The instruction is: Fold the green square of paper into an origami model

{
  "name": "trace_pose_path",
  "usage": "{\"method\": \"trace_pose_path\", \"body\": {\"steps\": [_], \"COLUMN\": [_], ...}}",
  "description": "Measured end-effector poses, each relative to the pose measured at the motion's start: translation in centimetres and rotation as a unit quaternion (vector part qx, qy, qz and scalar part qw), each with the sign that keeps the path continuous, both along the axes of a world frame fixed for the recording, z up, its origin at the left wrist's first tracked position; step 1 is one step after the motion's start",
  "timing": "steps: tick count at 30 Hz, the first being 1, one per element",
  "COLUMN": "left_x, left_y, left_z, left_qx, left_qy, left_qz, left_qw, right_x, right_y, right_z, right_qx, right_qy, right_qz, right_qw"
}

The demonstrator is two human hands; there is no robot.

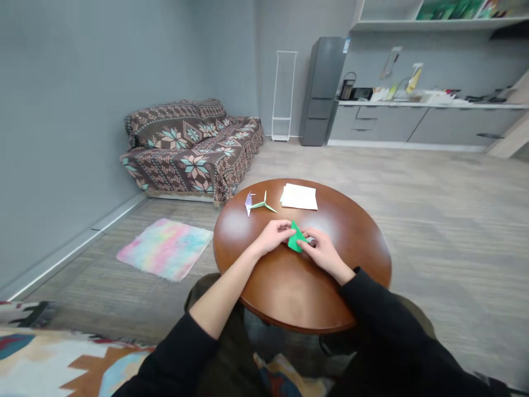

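Note:
A small folded piece of green paper [296,238] is held between both hands just above the round brown table [297,298]. My left hand [274,236] pinches its left side with thumb and fingers. On the right side, my right hand [320,249] grips the paper's edge, thumb in front. Beyond my left hand lie a purple folded paper figure [248,203] and a light green three-armed paper figure [263,204], close together. A stack of white paper sheets [299,197] rests near the table's far edge.
A patterned sofa [194,146] stands beyond the table at the left, with a fluffy pastel rug [166,248] on the floor before it. Farther back are a white rack [284,96], a grey fridge [325,91] and a kitchen counter [421,124].

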State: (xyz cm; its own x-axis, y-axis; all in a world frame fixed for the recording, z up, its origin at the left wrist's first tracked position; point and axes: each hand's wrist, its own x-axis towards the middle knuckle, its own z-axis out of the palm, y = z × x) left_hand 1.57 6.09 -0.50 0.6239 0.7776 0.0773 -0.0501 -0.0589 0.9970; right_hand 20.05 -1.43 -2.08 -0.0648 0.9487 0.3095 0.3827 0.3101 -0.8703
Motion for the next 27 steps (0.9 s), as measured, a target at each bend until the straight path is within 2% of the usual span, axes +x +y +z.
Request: {"method": "trace_pose_path", "body": {"steps": [8,19,23,27], "left_x": [-0.2,0.1,0.1,0.1], "left_y": [0.0,0.9,1.0,0.7], "left_z": [-0.3,-1.9,-1.9,-1.5], "left_qx": [0.005,0.016,0.022,0.033], "left_qy": [0.000,-0.004,-0.001,-0.003], "left_qz": [-0.046,0.012,0.009,-0.001], "left_qw": [0.999,1.000,1.000,0.999], "right_x": [0.7,1.1,1.2,1.1], "right_y": [0.6,1.4,1.4,0.8], "right_z": [-2.1,-3.6,-3.2,-1.8], "right_qx": [0.014,0.058,0.090,0.126], "right_qy": [0.023,-0.042,-0.049,-0.032], "right_qz": [-0.021,-0.038,-0.048,-0.056], "right_qw": [0.999,0.997,0.994,0.990]}}
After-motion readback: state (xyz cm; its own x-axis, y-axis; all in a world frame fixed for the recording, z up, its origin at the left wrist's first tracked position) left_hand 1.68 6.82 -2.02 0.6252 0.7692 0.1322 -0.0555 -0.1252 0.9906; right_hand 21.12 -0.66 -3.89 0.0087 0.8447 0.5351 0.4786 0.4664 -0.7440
